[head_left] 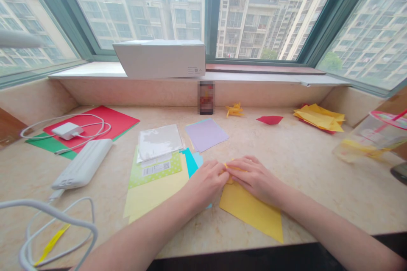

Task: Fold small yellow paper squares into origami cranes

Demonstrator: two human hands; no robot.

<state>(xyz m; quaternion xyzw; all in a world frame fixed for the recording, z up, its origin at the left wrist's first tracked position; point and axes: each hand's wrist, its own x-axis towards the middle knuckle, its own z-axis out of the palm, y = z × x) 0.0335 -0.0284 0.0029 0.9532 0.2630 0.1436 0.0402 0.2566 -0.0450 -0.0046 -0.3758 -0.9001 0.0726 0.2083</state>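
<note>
Both hands meet over a small folded piece of yellow paper [229,180], mostly covered by the fingers. My left hand [210,180] pinches its left side, thumb and fingertips together. My right hand [252,178] presses its fingers on the same piece from the right. Beneath the hands lies a larger flat yellow sheet [254,214], its lower corner pointing towards me. Left of my left hand are pale yellow sheets [155,197], blue paper [191,163] and a green dotted packet [162,172]. A lilac square sheet [206,134] rests beyond the hands.
At the left lie red paper [117,119], green paper [43,145], a white power bank [84,164] and looping cables [54,209]. Along the back are a phone [206,98], folded yellow paper [234,110], a red paper piece [270,120] and yellow papers [319,117]. A clear cup [359,139] lies right.
</note>
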